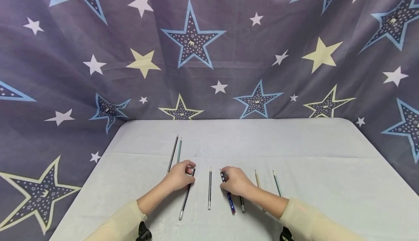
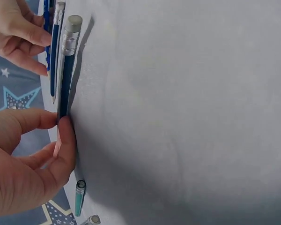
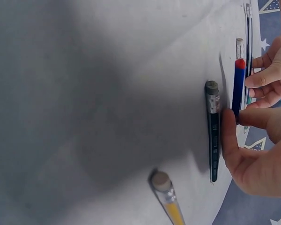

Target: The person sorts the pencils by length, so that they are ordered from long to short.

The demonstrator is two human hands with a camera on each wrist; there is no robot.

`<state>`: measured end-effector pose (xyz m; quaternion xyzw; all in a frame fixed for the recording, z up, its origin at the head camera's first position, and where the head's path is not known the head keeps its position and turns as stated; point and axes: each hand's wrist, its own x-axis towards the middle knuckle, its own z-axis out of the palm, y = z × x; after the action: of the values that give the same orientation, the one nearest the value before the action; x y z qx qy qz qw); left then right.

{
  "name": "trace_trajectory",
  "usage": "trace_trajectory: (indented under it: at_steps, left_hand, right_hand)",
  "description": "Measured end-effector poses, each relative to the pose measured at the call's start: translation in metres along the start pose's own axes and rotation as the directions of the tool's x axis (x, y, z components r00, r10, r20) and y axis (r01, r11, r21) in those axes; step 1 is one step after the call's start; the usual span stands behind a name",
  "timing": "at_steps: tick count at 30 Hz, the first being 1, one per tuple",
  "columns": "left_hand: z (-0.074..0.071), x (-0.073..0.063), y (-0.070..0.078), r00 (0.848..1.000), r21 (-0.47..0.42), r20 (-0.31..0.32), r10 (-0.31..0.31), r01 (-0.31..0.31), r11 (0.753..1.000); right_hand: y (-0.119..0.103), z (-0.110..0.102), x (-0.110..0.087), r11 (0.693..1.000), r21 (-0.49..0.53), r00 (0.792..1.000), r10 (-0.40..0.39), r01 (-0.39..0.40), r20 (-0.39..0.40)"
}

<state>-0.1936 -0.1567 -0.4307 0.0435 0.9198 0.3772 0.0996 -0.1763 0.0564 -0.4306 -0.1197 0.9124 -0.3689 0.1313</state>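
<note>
Low down, the left hand (image 1: 180, 175) pinches a navy-and-silver pencil (image 1: 186, 201), the right hand (image 1: 238, 181) a blue pencil (image 1: 230, 200); a silver-striped pencil (image 1: 210, 190) lies between them on white cloth (image 1: 327, 183). Beyond the left hand lies a teal pencil (image 1: 179, 150).

Pencils (image 1: 210, 189) on table (image 1: 327, 190), backdrop (image 1: 229, 63) behind

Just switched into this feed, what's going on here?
A person's left hand pinches a dark, silver-striped pencil, while the right hand pinches a blue pencil with a red end. Between the hands, a slim dark pencil lies on the whitish table. Just beyond the left hand lie a long black pencil and a slim teal pencil. On the right hand's side are a dark, eraser-tipped pencil, a yellow pencil and a green pencil.
</note>
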Motion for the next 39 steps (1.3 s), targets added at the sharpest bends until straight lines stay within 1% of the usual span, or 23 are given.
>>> trace_trajectory:
  at_steps: [6, 12, 15, 18, 20, 23, 27, 32, 36, 39]
  left_hand:
    - [-0.002, 0.000, 0.000, 0.999, -0.079, 0.017, -0.034, 0.035, 0.996]
    - [-0.009, 0.000, 0.001, 0.998, -0.161, 0.019, -0.067, 0.069, 0.985]
    - [-0.011, -0.001, 0.003, 0.997, -0.231, 0.022, -0.070, 0.073, 0.970]
    - [-0.012, -0.001, 0.007, 0.997, -0.306, 0.028, -0.069, 0.074, 0.949]
    - [-0.011, 0.000, 0.010, 0.997, -0.354, 0.028, -0.067, 0.073, 0.932]
    - [-0.009, 0.002, 0.014, 0.997, -0.411, 0.021, -0.068, 0.071, 0.909]
    - [-0.007, 0.006, 0.020, 0.998, -0.458, -0.007, -0.058, 0.048, 0.888]
    - [-0.004, 0.011, 0.024, 0.998, -0.509, -0.043, -0.047, 0.019, 0.860]
    - [-0.001, 0.015, 0.026, 0.997, -0.517, -0.059, -0.048, 0.011, 0.856]
    - [0.001, 0.017, 0.028, 0.997, -0.521, -0.066, -0.048, 0.007, 0.853]
  right_hand:
    - [0.002, -0.007, -0.001, 0.996, 0.083, 0.999, 0.022, -0.024, 0.023]
    - [0.002, -0.019, -0.002, 0.992, 0.123, 1.000, 0.018, -0.018, 0.001]
    - [0.001, -0.022, -0.001, 0.984, 0.172, 0.999, 0.039, -0.036, -0.014]
    - [0.000, -0.025, -0.001, 0.971, 0.235, 0.998, 0.057, -0.049, -0.025]
    - [-0.001, -0.026, -0.001, 0.958, 0.280, 0.998, 0.065, -0.056, -0.026]
    - [0.000, -0.027, 0.000, 0.932, 0.357, 0.997, 0.076, -0.065, -0.017]
    - [0.002, -0.029, 0.003, 0.887, 0.455, 0.996, 0.089, -0.077, -0.006]
    - [0.003, -0.032, 0.005, 0.836, 0.540, 0.993, 0.117, -0.099, 0.001]
    - [0.004, -0.032, 0.007, 0.801, 0.587, 0.991, 0.135, -0.114, 0.008]
    - [0.005, -0.032, 0.008, 0.788, 0.604, 0.989, 0.148, -0.118, 0.001]
